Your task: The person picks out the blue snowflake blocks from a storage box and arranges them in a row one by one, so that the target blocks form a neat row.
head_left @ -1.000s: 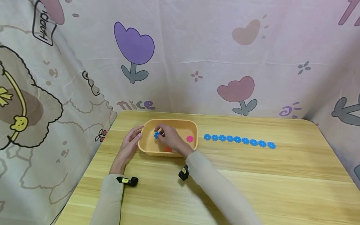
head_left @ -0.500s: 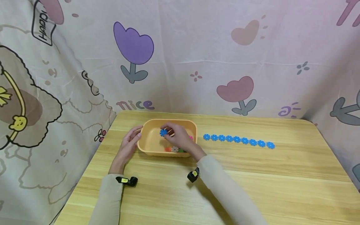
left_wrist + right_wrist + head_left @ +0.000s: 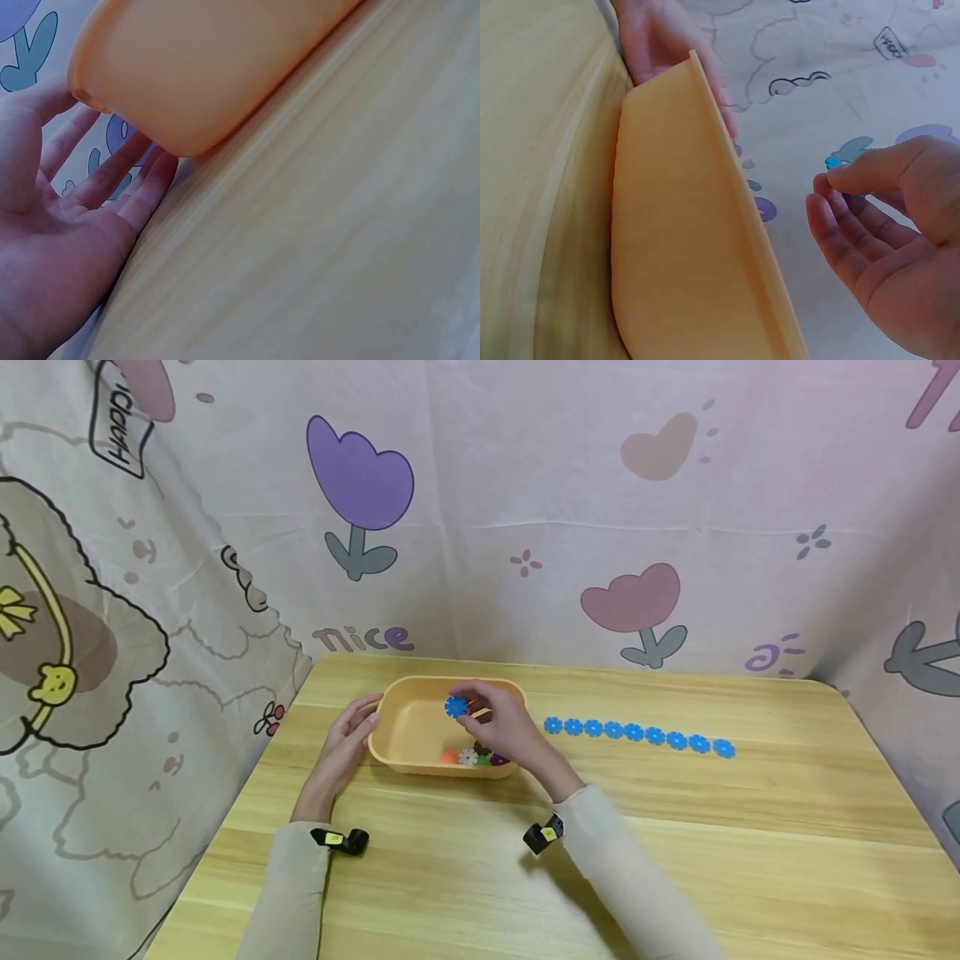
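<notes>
Above the orange plastic bin (image 3: 408, 727), my right hand (image 3: 498, 722) pinches a blue snowflake disc (image 3: 455, 707) between thumb and fingers. In the right wrist view only a bit of that blue disc (image 3: 832, 163) shows past the thumb. My left hand (image 3: 347, 747) rests against the bin's left end, its fingers fairly straight. The left wrist view has the left hand (image 3: 82, 202) with its fingers touching the bin's outer wall (image 3: 202, 67). Along the bin's near side lie an orange disc (image 3: 448, 757), a white disc (image 3: 468, 757) and several darker ones, partly hidden by my right hand.
To the right of the bin, a row of several blue snowflake discs (image 3: 633, 732) runs along the wooden table (image 3: 675, 860). A printed cloth (image 3: 480, 485) hangs behind the table and down its left side.
My right hand has lifted the blue disc and carried it rightward over the bin, uncovering discs on the near side while covering the pink one. The left hand stays at the bin's end.
</notes>
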The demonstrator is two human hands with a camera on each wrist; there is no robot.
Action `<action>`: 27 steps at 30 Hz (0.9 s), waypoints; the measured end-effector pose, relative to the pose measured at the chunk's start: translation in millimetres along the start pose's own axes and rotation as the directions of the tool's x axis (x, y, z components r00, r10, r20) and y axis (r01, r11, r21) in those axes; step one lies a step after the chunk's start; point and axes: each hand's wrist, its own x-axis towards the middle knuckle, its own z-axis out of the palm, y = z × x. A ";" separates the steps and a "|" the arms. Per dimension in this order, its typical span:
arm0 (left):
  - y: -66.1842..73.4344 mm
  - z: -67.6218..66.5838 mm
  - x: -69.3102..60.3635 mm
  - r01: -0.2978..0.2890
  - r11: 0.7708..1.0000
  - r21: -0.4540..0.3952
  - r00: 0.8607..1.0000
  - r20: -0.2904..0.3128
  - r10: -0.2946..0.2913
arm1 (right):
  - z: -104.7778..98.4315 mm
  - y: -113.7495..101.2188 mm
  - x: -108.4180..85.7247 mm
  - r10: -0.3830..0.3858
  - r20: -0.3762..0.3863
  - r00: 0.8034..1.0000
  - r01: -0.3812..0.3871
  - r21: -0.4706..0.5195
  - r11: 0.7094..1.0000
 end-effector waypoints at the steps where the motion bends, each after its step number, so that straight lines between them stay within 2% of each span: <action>1: 0.1 0.1 -0.1 -0.001 1.000 0.000 1.000 0.001 0.001 | -2.0 -1.2 -1.7 -0.008 -0.005 1.000 0.008 -0.002 1.000; 12: -0.4 0.9 -1.2 -0.013 1.000 0.010 1.000 0.000 0.013 | -24.4 -7.8 -28.1 -0.045 -0.028 0.999 0.045 -0.005 0.999; 21: -0.2 1.0 -1.0 -0.018 1.000 0.001 1.000 0.005 0.018 | -45.9 -9.9 -50.9 -0.010 -0.043 0.999 0.007 -0.064 0.998; 27: -0.6 0.8 -1.2 -0.021 1.000 -0.001 1.000 0.012 0.021 | -58.0 -7.8 -66.0 0.011 -0.074 0.997 -0.015 -0.058 0.998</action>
